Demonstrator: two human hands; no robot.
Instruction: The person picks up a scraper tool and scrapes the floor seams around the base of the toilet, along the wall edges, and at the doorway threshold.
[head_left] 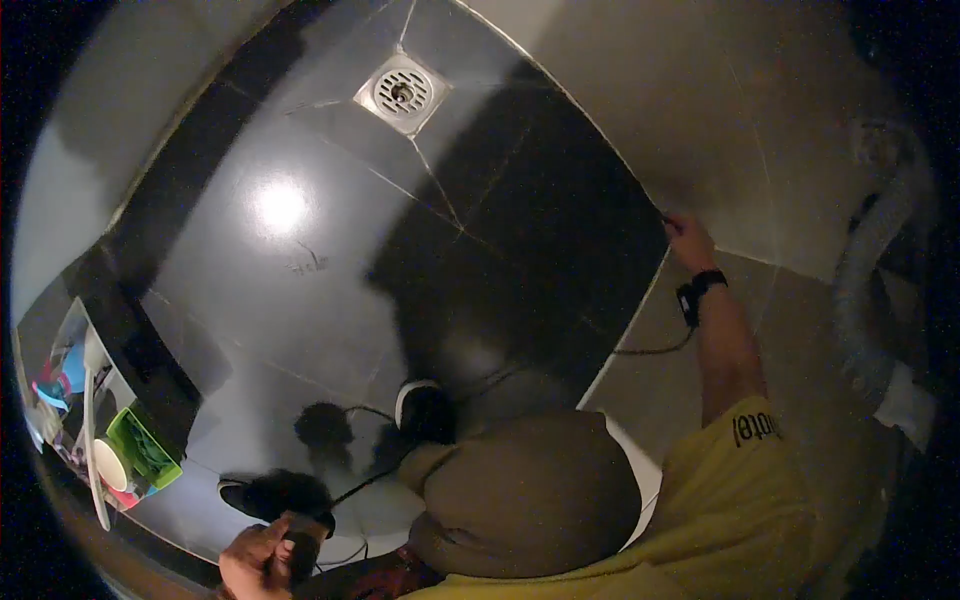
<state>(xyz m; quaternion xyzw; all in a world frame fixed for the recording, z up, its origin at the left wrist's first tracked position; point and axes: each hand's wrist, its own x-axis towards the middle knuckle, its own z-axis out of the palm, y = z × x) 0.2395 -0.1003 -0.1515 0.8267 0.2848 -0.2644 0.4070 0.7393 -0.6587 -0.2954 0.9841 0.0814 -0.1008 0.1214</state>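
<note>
Reaching right, R hand [690, 243] is at the wall-floor seam [582, 110], nearer hand by far; seam's long axis runs far-L. L hand [258, 562] well apart, near-L, curled; can't tell either's grip.

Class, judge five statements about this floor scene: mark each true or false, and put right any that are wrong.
1. A black band circles the wrist of the right hand. True.
2. The right hand is on the drain cover. False: it is at the edge of the dark floor, away from the drain cover.
3. The sleeve on that arm is blue. False: the sleeve is yellow.
4. The drain cover has slots. True.
5. The left hand is nearer the drain cover than a shoe. False: a dark shoe is much nearer.
</note>
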